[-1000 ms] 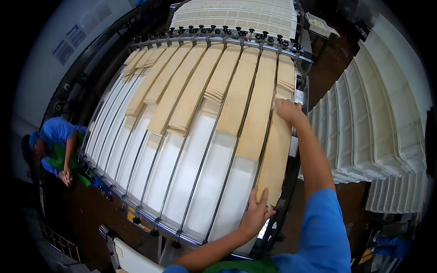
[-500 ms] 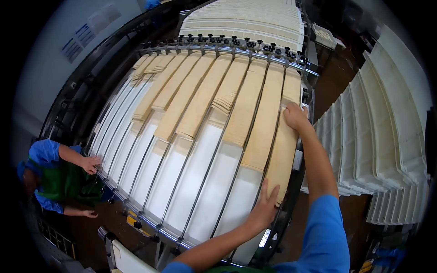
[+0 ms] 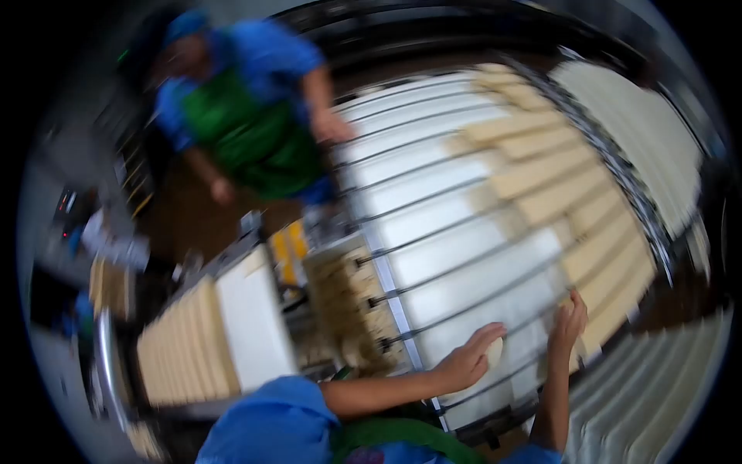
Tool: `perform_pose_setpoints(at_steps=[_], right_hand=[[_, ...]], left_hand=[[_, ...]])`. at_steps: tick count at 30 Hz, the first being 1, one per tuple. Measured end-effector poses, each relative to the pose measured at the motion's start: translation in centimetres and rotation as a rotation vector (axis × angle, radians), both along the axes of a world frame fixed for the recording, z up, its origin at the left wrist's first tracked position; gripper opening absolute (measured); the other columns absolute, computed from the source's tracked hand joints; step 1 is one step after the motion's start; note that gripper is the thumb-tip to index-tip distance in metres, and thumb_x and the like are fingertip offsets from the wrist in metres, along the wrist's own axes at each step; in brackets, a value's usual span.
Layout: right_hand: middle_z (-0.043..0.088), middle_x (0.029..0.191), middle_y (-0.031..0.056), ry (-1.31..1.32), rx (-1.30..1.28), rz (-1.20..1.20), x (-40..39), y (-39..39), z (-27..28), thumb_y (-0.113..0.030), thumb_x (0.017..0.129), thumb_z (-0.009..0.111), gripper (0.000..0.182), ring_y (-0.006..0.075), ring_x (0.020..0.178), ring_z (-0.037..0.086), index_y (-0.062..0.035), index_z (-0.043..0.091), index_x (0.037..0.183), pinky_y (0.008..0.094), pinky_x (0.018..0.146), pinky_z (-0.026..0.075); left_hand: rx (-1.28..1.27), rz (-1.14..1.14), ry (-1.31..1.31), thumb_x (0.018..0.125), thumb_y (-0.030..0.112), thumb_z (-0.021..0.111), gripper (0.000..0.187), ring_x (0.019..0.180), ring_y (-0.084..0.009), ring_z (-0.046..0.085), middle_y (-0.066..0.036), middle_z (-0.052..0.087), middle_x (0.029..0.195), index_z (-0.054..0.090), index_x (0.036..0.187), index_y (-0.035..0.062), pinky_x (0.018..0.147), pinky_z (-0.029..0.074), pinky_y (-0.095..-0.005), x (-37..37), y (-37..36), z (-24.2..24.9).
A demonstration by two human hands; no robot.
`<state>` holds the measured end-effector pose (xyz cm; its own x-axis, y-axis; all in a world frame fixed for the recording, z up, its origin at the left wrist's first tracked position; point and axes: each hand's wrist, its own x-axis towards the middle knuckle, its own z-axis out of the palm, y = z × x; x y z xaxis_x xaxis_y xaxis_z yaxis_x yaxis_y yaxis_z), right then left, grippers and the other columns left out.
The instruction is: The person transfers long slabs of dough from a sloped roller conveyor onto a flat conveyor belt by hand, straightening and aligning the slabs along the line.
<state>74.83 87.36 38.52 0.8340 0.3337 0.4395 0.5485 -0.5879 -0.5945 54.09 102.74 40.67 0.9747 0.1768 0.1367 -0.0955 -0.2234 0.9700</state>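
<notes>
My left hand (image 3: 466,362), low over the white belt (image 3: 433,232), has its fingers curled around a small pale rounded piece (image 3: 495,352). To its right, my right hand (image 3: 568,329) is at the lower end of the pale tan strips (image 3: 610,267), with its fingertips pointing up; blur hides what they grip. These flat strips lie in overlapping rows between thin metal rods, on the belt's right part. A bit of tan material shows beside my right wrist.
A co-worker (image 3: 247,116) in a green apron stands at the belt's far left. A tray of crumbly material (image 3: 336,305) sits beside the near rail. Stacked tan pieces (image 3: 185,340) are at lower left. Ridged white panels (image 3: 641,402) stand at lower right.
The view has swung left, showing the co-worker higher up and the stacked pieces. Both hands have left the long right-hand strip they were on; my left hand now has a small pale piece.
</notes>
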Motion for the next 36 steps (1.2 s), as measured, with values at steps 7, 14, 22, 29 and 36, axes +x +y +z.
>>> perform_pose_setpoints(at_steps=[7,14,22,29,36], right_hand=[[0.055,0.111,0.0164,0.022,0.009,0.860,-17.9,20.1,1.1,-0.006,0.078,0.059,0.034,0.0334,0.107,0.048,-0.0010,0.055,0.111,0.0422,0.097,0.034],[0.043,0.131,0.0194,0.075,-0.440,1.201,-38.9,38.6,-4.4,-0.030,0.079,0.065,0.056,0.0368,0.120,0.039,-0.0022,0.049,0.125,0.0461,0.101,0.030],[0.028,0.147,0.0138,-0.023,-0.756,1.295,-57.7,57.0,-10.0,-0.050,0.084,0.055,0.070,0.0348,0.117,0.046,-0.0116,0.034,0.139,0.0476,0.093,0.041],[0.029,0.145,0.0088,0.180,-1.049,1.024,-61.7,56.0,-5.0,-0.053,0.080,0.056,0.075,0.0390,0.121,0.041,-0.0142,0.032,0.140,0.0548,0.090,0.040],[0.031,0.133,0.0158,0.385,-0.678,0.600,-46.2,52.1,-2.8,-0.047,0.069,0.071,0.088,0.0409,0.116,0.045,-0.0063,0.028,0.134,0.0452,0.090,0.046]], left_hand=[[0.461,1.083,0.219,0.081,0.012,0.060,0.068,0.129,-0.0502,0.026,-0.033,0.022,0.141,0.028,0.140,0.0007,0.108,0.025,-0.0475,-20.3,11.4,-4.2],[0.379,1.842,1.001,0.071,0.031,0.076,0.087,0.121,-0.0449,0.034,-0.031,0.033,0.132,0.029,0.136,-0.0015,0.102,0.028,-0.0512,-42.9,12.6,-7.9],[0.160,1.741,0.822,0.067,0.023,0.079,0.080,0.112,-0.0461,0.040,-0.031,0.039,0.118,0.033,0.126,-0.0062,0.096,0.037,-0.0471,-49.6,12.9,-7.8],[0.030,1.553,1.016,0.065,0.017,0.080,0.084,0.106,-0.0473,0.046,-0.031,0.037,0.120,0.030,0.128,-0.0091,0.091,0.041,-0.0457,-49.8,14.5,-8.2],[0.119,1.271,0.720,0.064,0.012,0.077,0.081,0.103,-0.0467,0.044,-0.027,0.036,0.111,0.031,0.128,-0.0031,0.089,0.042,-0.0478,-44.7,17.4,-6.7]])
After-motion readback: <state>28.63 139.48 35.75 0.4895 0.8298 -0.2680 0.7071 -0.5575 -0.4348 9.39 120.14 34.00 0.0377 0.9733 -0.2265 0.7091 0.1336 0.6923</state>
